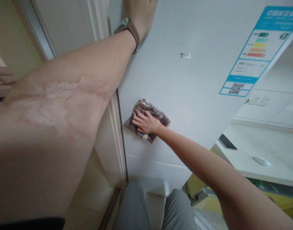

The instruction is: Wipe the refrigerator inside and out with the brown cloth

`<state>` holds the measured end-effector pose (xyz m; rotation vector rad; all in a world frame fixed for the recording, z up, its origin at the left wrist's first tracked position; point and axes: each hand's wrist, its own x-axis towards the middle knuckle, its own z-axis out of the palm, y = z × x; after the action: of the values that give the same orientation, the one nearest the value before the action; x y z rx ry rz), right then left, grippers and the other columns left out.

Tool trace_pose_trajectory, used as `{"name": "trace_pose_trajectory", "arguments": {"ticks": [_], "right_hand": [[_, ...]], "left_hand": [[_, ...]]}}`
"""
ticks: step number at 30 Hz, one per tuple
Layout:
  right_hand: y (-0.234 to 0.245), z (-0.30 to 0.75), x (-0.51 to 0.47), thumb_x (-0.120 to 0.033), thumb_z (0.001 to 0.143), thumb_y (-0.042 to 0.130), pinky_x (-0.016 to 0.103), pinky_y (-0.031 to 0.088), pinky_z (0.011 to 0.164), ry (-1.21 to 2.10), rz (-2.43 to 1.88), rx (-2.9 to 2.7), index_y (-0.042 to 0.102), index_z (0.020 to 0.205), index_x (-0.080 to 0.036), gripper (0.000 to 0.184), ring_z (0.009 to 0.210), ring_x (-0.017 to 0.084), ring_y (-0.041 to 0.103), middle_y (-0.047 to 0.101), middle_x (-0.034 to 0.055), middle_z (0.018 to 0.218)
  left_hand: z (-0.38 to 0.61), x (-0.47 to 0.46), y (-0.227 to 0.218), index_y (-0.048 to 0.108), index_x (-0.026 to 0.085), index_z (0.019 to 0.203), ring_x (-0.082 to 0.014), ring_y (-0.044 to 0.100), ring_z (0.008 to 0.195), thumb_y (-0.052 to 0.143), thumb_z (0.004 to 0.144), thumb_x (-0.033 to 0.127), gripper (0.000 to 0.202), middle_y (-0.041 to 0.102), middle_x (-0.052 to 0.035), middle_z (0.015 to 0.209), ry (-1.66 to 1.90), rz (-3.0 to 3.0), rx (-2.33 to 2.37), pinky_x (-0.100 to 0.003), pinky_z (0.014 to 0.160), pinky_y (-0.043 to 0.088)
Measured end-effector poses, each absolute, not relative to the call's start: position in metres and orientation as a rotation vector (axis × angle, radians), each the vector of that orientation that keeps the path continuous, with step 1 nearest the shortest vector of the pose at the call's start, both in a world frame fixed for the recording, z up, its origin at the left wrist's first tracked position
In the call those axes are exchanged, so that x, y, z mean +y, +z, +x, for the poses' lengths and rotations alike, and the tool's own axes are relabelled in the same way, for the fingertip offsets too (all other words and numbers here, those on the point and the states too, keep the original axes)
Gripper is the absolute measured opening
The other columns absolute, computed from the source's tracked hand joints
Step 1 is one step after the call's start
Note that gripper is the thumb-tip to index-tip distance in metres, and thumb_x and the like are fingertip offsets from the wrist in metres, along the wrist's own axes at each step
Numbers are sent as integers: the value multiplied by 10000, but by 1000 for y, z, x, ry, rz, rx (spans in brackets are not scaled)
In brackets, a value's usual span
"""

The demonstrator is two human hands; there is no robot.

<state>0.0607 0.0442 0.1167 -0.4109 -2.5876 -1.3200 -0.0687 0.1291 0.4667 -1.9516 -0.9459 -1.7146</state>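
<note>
Right hand (146, 123) on cloth (161, 119), between white trim (114, 127) and label (251, 60).

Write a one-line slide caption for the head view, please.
Right hand pressing a patterned cloth against a white TCL appliance; left hand higher up, partly out of frame.

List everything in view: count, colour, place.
TCL-marked panel: one, pale grey, centre
Energy label: one, blue-and-white, panel's upper right
Cloth: one, brown-and-cream, panel's left side
Door frame: one, cream, left of panel
Counter: one, white, right
Flat slab: one, black, counter's left end
Oval object: one, white, on counter
Sockets: two, white, above counter
Cabinet fronts: count unclear, yellow, below counter
Watch: one, brown strap, left wrist
Trousers: one pair, grey, bottom centre
Left hand: one, bare, top edge, cut off
Right hand: one, bare, on cloth
</note>
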Motion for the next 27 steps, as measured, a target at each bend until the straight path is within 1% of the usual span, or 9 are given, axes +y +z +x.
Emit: {"name": "trace_pose_trajectory", "arguments": {"ticks": [2, 5, 8, 11, 15, 18, 21, 23, 27], "right_hand": [[78, 57, 47, -378, 1046, 422, 500, 471, 1085, -1338, -309, -2663, 546, 1314, -157, 368, 1481, 344, 455, 578, 165, 1476], [13, 57, 50, -364, 1025, 491, 458, 493, 1022, -1330, -195, -2701, 589, 1251, -175, 311, 1445, 313, 489, 629, 136, 1413], [-52, 68, 51, -348, 1008, 534, 440, 501, 997, -1264, -145, -2667, 625, 1204, -203, 260, 1439, 285, 495, 655, 104, 1374], [-105, 91, 47, -341, 988, 570, 435, 526, 939, -1207, -137, -2652, 658, 1170, -225, 233, 1425, 268, 515, 672, 98, 1360], [-139, 144, 34, -293, 965, 594, 384, 549, 859, -1164, -59, -2701, 690, 1053, -266, 134, 1369, 201, 563, 716, 50, 1298], [-131, 194, 25, -231, 945, 594, 341, 557, 880, -1148, -5, -2745, 695, 1022, -274, 135, 1339, 148, 578, 722, 24, 1295], [-96, 243, 19, -201, 919, 596, 324, 557, 940, -1152, -38, -2775, 693, 1090, -236, 199, 1339, 147, 581, 704, 32, 1346], [-60, 276, 13, -259, 934, 588, 353, 561, 947, -1146, -140, -2792, 675, 1190, -248, 270, 1353, 170, 583, 675, 28, 1419], [24, 346, 0, -410, 948, 579, 414, 547, 940, -1133, -520, -2761, 678, 1273, -379, 342, 1252, 223, 667, 684, -11, 1434]], "left_hand": [[-62, 108, 458, 689, 308, 1037, -241, 517, 1128, 409, 1079, 363, 288, 746, -11, 1296, -1609, -1748, -1166, -451, 1098, 254], [-55, 86, 447, 730, 275, 1021, -221, 551, 1001, 332, 1121, 422, 435, 774, -33, 1245, -1498, -1625, -1266, -454, 1009, 261], [-53, 79, 440, 753, 252, 1057, -217, 589, 1003, 325, 1133, 428, 470, 783, -46, 1224, -1461, -1583, -1252, -439, 948, 259], [-53, 81, 437, 774, 256, 1020, -210, 626, 999, 331, 1134, 414, 484, 799, -46, 1170, -1456, -1562, -1218, -425, 919, 269], [-52, 79, 434, 793, 237, 1008, -239, 667, 1031, 343, 1125, 417, 498, 803, -75, 1154, -1492, -1567, -1184, -440, 914, 287], [-50, 78, 432, 803, 218, 1011, -257, 689, 1061, 350, 1118, 417, 506, 802, -102, 1154, -1510, -1594, -1163, -460, 928, 298], [-49, 79, 432, 810, 202, 1005, -270, 701, 1081, 341, 1113, 423, 530, 801, -123, 1147, -1518, -1601, -1156, -475, 949, 316], [-49, 80, 433, 815, 186, 1016, -287, 701, 1099, 334, 1107, 418, 541, 797, -138, 1152, -1521, -1605, -1151, -488, 968, 327], [-48, 79, 436, 813, 155, 1077, -314, 688, 1154, 331, 1092, 413, 547, 782, -160, 1195, -1525, -1640, -1148, -512, 1002, 336]]}}
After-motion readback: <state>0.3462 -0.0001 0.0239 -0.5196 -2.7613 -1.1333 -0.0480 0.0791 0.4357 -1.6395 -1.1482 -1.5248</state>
